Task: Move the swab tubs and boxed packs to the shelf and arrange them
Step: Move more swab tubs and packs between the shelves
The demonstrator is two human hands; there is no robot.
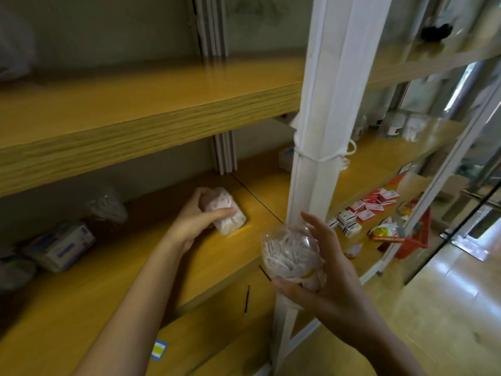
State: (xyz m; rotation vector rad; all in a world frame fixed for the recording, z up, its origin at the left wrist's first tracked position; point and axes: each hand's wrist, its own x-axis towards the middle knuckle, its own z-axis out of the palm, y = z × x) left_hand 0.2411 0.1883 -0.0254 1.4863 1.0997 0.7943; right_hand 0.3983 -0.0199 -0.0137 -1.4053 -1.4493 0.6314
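Note:
My left hand (193,218) grips a clear swab tub (229,213) that lies on its side on the middle wooden shelf (130,264). My right hand (322,264) holds a second clear tub of swabs (290,253) in the air in front of the white shelf post (311,169). A third clear swab container (107,206) sits further back on the same shelf. A blue-and-white boxed pack (63,246) lies at the shelf's left. Small red and white boxed packs (368,207) lie on the shelf to the right of the post.
The upper wooden shelf (151,109) overhangs the working shelf. A red basket (412,240) with a yellow packet stands at the far right. White tubs (401,128) stand on the right bay's upper shelf. Glass doors and shiny floor lie to the right.

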